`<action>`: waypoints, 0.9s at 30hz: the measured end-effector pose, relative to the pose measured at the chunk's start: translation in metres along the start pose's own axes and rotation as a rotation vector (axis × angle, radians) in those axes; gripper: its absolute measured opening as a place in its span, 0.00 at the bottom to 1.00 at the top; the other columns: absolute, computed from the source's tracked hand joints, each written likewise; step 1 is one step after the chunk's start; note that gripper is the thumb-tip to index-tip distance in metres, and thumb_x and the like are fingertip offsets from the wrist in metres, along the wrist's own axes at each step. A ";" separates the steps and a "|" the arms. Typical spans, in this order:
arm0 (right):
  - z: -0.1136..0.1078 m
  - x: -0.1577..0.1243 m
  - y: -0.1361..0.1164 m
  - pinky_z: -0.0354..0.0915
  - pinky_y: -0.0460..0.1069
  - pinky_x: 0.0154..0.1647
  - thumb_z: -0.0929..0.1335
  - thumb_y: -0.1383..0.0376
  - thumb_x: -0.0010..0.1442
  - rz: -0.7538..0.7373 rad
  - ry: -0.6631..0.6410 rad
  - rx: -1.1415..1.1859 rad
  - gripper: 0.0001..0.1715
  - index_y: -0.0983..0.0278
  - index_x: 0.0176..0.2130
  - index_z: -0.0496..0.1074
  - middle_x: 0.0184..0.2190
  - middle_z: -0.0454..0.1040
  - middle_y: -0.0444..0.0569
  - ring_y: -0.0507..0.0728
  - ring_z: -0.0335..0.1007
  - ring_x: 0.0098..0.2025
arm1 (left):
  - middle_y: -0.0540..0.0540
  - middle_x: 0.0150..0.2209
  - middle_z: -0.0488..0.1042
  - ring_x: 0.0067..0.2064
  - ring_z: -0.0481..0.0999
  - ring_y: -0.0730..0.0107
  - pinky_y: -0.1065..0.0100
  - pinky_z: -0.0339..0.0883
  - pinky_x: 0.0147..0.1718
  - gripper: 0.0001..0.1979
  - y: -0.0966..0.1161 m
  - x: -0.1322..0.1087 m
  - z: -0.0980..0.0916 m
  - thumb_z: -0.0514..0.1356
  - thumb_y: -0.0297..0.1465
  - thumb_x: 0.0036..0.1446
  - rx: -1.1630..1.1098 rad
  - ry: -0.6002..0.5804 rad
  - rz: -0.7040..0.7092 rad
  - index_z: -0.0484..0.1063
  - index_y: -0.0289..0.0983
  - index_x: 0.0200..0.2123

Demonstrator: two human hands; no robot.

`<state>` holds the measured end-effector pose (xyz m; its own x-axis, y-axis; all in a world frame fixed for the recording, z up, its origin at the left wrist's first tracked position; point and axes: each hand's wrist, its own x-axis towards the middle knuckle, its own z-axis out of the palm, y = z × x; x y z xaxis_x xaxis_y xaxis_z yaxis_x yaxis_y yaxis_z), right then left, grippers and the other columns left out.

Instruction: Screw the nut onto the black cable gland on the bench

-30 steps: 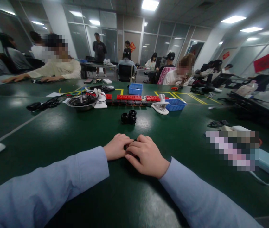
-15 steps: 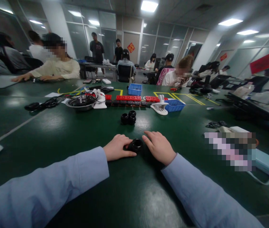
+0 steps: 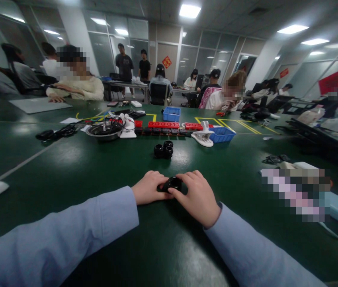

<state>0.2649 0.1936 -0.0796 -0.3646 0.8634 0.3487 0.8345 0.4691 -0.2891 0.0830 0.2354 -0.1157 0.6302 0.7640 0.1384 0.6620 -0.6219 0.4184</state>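
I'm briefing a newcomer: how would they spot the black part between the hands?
On the green table, find two blue sleeves. Between the left hand and right hand is the round, hollow black part. Unlike the three clustered black parts beyond, it's in the hands.

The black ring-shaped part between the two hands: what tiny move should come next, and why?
Perhaps a gentle twist by the right hand: it curls around one side of the black ring-shaped part, while the left hand holds the opposite side, so one could turn against the other. I can't tell whether any piece rotates.
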 end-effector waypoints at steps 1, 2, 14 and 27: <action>0.000 0.000 -0.001 0.60 0.51 0.41 0.70 0.58 0.55 -0.002 -0.004 -0.003 0.16 0.66 0.40 0.73 0.34 0.72 0.50 0.59 0.62 0.39 | 0.53 0.26 0.65 0.33 0.65 0.68 0.66 0.53 0.36 0.18 0.000 0.000 0.000 0.60 0.45 0.51 0.000 0.001 -0.003 0.65 0.36 0.26; 0.001 0.000 -0.002 0.60 0.51 0.41 0.71 0.58 0.55 -0.002 -0.007 -0.006 0.16 0.66 0.40 0.73 0.34 0.71 0.50 0.59 0.61 0.39 | 0.53 0.26 0.65 0.33 0.65 0.68 0.66 0.53 0.36 0.18 0.000 0.000 0.000 0.60 0.46 0.51 0.000 0.002 -0.007 0.65 0.36 0.26; -0.003 0.001 -0.001 0.59 0.51 0.41 0.69 0.62 0.57 -0.056 -0.048 -0.018 0.13 0.67 0.40 0.73 0.34 0.70 0.51 0.58 0.60 0.40 | 0.52 0.26 0.65 0.32 0.65 0.68 0.67 0.53 0.35 0.18 -0.001 0.001 0.002 0.61 0.45 0.51 0.017 0.010 -0.001 0.65 0.36 0.26; -0.004 0.002 0.000 0.60 0.51 0.41 0.69 0.62 0.57 -0.038 -0.065 -0.004 0.13 0.67 0.41 0.72 0.35 0.69 0.51 0.58 0.60 0.40 | 0.52 0.26 0.65 0.33 0.65 0.68 0.66 0.54 0.36 0.18 0.001 0.001 0.001 0.60 0.46 0.51 0.012 0.001 -0.013 0.64 0.36 0.26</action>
<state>0.2655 0.1941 -0.0757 -0.4219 0.8553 0.3008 0.8211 0.5011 -0.2732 0.0846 0.2350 -0.1155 0.6215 0.7719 0.1339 0.6746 -0.6142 0.4095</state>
